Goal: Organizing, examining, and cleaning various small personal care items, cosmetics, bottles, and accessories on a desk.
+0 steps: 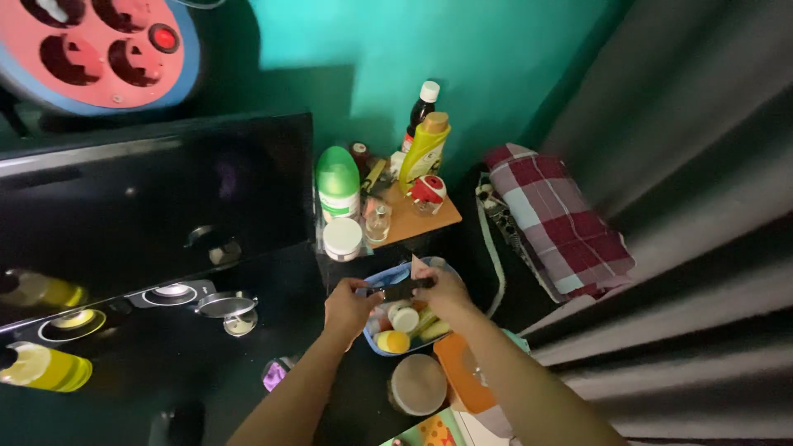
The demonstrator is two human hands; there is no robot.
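My arms are bare, with no sleeves on them. My two hands have no gloves or rings.

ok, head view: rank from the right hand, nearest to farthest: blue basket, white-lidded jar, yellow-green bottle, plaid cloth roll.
From the right hand:
1. blue basket, directly under the hand
2. white-lidded jar, up and left on the small table's front edge
3. yellow-green bottle, at the back by the teal wall
4. plaid cloth roll, off to the right; too close to the bottle to call
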